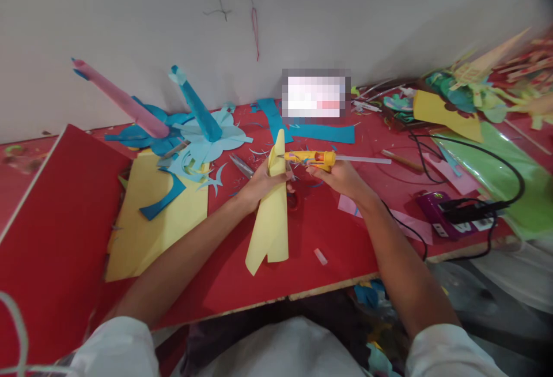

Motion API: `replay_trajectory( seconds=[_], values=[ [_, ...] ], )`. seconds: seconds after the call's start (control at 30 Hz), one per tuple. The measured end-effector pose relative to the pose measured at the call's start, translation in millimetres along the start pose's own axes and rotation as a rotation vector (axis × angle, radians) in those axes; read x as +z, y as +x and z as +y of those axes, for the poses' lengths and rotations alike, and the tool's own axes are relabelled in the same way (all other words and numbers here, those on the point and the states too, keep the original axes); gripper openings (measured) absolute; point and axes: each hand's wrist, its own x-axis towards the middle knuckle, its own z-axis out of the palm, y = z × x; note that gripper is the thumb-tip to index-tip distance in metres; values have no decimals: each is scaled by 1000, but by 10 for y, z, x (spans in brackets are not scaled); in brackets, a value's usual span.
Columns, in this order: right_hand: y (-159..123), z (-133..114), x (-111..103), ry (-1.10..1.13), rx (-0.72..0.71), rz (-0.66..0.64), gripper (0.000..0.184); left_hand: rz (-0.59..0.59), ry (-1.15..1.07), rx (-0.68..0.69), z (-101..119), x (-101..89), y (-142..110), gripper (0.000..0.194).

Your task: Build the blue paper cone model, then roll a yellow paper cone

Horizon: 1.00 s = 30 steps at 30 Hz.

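My left hand [262, 182] is closed around a rolled cone of pale yellow paper [272, 221], narrow end up and wide end toward me. In my right hand [339, 176] is a yellow hot glue gun [311, 159], a clear glue stick [365, 159] poking out of its back. The gun's nozzle is at the upper part of the cone; I cannot tell whether it touches. Scissors [242, 165] lie behind my left hand, partly hidden. A red ring-shaped handle [294, 201] shows beside the cone.
Pink [125, 100] and blue paper cones [199, 109] stand on cut paper shapes at left, near yellow sheets [173, 238] and a red board [64, 238]. Right are a purple power box [436, 210] with black cables, a green sheet [496, 175] and paper pieces. A small clear piece [320, 256] lies in front.
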Motion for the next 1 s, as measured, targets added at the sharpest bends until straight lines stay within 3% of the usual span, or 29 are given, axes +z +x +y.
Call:
replay_trajectory(
  seconds=[0.3,0.53,0.83,1.0],
  values=[
    [-20,-41,4,14,8,-56,46,40,-18,-9,31,38,-26,60],
    [9,-43,6,4,-13,54,43,15,-24,2,-8,5,-2,51],
    [-33,-122,20,32,-28,73,39,18,-32,7,-12,7,-7,51],
    [-156,-234,-149,-64,-51,37,36,-4,-40,33,7,7,-5,51]
  ],
)
